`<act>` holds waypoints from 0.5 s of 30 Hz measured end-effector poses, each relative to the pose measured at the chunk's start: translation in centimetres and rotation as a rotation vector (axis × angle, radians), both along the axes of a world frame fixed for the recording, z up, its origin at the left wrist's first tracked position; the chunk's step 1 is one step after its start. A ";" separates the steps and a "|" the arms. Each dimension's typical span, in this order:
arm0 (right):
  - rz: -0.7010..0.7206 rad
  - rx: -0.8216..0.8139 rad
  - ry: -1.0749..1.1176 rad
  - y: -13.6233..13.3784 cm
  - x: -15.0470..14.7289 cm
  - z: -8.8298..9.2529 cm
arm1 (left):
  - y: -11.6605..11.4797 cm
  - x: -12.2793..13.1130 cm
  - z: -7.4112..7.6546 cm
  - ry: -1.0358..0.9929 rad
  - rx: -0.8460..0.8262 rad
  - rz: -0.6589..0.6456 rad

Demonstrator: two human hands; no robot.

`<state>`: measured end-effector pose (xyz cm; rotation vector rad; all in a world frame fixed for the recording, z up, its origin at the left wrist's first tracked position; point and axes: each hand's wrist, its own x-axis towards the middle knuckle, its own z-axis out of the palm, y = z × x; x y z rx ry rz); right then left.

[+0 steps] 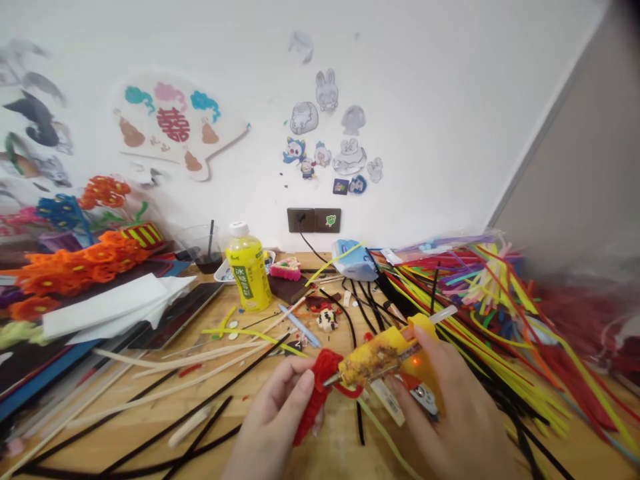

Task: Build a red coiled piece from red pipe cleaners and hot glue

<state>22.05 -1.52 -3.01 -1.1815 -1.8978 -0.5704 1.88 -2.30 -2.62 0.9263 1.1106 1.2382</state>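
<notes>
Low in the middle of the head view, my left hand [280, 413] is closed on a red fuzzy piece of pipe-cleaner work [320, 383], thumb on its near face. A loose red loop curls off its right side. My right hand [450, 400] grips a yellow hot glue gun [375, 357], its body smeared with brown residue. An orange light glows on the gun, and a clear glue stick [443, 315] pokes out of its back end. The metal nozzle points left and meets the red piece; whether glue is coming out cannot be seen.
A yellow drink bottle [247, 270] stands behind my hands. Bundles of coloured pipe cleaners [480, 333] spread over the right side. Black and cream strips [200, 367] cross the table at left, near orange pipe-cleaner flowers [75, 267]. A wall socket [314, 220] has a plugged-in cable.
</notes>
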 end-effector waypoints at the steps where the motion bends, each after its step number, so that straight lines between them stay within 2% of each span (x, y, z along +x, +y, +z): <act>1: -0.001 0.002 -0.006 0.0 0.0 -0.1 | 0.0 0.0 0.0 0.005 0.003 -0.002; 7: 0.005 0.011 -0.036 0.1 0.2 -0.3 | 0.1 0.2 0.2 0.016 -0.035 0.019; 11: 0.012 0.001 -0.033 0.2 0.2 -0.1 | 0.1 0.3 -0.1 -0.003 -0.052 -0.033; 15: 0.017 -0.010 -0.048 0.2 0.2 0.0 | 0.0 0.5 0.1 -0.044 -0.077 -0.019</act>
